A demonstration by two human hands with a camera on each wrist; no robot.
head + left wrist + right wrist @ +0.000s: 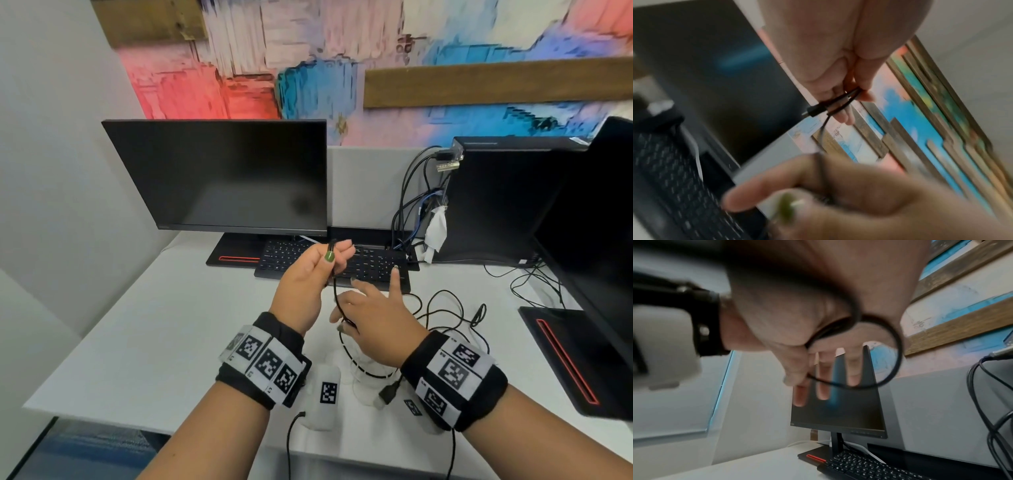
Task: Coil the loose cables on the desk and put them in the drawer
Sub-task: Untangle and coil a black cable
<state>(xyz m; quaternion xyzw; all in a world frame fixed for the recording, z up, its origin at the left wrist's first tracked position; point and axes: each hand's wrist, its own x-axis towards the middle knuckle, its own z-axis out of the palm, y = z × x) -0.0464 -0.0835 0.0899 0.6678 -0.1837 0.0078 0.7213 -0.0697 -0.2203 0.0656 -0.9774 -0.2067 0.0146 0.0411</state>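
Observation:
A thin black cable runs between both hands above the white desk. My left hand is raised in front of the keyboard and pinches the cable's small plug end between thumb and fingers. Lower and to the right, my right hand has its fingers spread straight, while its thumb pins the cable, which curves in a loop beside the palm. The cable's slack drops to the desk and ends in a USB plug. More loose black cable lies tangled behind the right hand. No drawer is in view.
A dark monitor and a black keyboard stand behind the hands. A black computer tower with plugged cables is at the back right, and a second monitor's base at the right. A white pouch lies near the front edge.

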